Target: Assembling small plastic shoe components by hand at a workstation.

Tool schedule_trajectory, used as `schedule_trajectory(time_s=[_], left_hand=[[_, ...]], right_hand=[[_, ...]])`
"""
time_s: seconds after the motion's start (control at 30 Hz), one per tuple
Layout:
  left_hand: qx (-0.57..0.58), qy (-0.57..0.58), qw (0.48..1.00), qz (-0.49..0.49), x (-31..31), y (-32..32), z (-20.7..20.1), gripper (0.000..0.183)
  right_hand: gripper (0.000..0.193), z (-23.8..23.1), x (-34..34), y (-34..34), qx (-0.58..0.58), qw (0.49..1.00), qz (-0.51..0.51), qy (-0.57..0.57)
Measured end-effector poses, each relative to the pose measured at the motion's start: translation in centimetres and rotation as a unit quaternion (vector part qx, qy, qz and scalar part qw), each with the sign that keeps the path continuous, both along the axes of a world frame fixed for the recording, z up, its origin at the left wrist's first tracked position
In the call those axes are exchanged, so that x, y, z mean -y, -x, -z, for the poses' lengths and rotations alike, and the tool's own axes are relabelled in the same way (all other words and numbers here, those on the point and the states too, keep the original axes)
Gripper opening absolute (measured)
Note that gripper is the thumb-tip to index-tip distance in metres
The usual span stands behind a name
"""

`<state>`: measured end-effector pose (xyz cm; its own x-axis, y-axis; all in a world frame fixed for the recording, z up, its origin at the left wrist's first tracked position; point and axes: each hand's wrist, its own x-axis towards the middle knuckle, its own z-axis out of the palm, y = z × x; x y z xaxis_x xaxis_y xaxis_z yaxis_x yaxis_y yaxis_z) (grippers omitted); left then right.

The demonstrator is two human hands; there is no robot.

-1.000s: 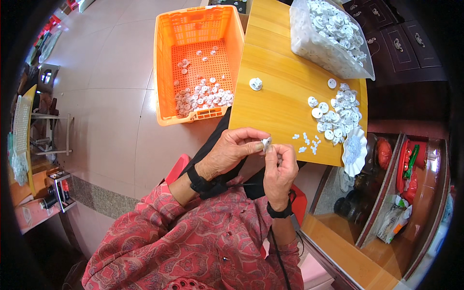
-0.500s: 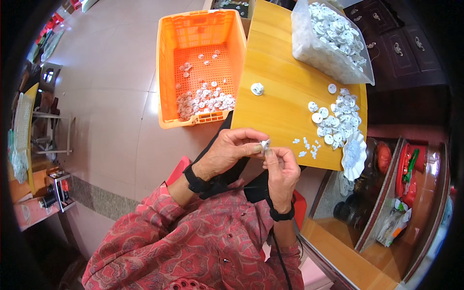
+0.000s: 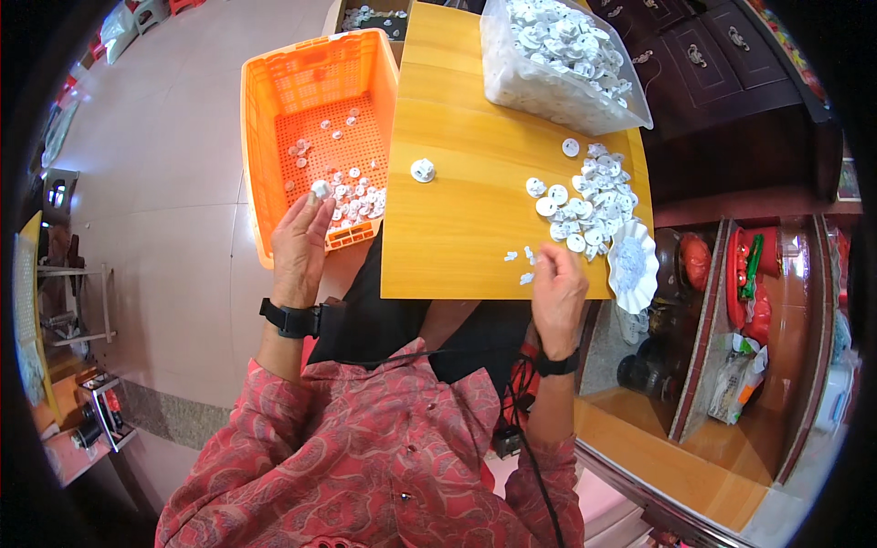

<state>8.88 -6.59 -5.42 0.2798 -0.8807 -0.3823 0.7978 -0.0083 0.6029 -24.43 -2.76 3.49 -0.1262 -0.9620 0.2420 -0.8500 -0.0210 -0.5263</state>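
Left hand (image 3: 300, 239) pinches white piece (image 3: 320, 189) over orange crate (image 3: 265, 119); right hand (image 3: 557, 292) seemingly curled at table edge (image 3: 457, 294)

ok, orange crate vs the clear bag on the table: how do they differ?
The orange crate is rigid, with perforated walls, and stands on the floor left of the table; the clear bag is soft and lies on the tabletop's far right corner. The crate holds only a thin scatter of white parts, the bag is packed full. The left hand holds a white part over the crate; no hand touches the bag. Both hold small white plastic pieces.
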Motion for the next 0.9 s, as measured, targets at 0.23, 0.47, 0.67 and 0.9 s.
schedule_trajectory(time_s=[0.23, 0.47, 0.67, 0.9], left_hand=[[0.011, 0.004, 0.999, 0.038, -0.6, 1.8, -1.8, 0.028], [0.094, 0.134, 0.937, 0.309, -3.6, 6.0, -4.8, 0.022], [0.095, 0.134, 0.878, 0.450, -5.8, 8.4, -5.9, 0.033], [0.041, 0.104, 0.885, 0.453, -6.3, 9.7, -5.3, 0.036]], right_hand=[[0.020, 2.5, 1.8, 5.3, -0.184, 0.975, 0.095, 0.081], [0.012, 2.9, 0.7, 5.7, -0.191, 0.972, 0.087, 0.106], [0.009, -1.9, -3.2, -2.4, 0.005, 0.992, -0.074, 0.106], [0.012, -1.3, -5.4, -6.5, 0.124, 0.975, -0.179, 0.049]])
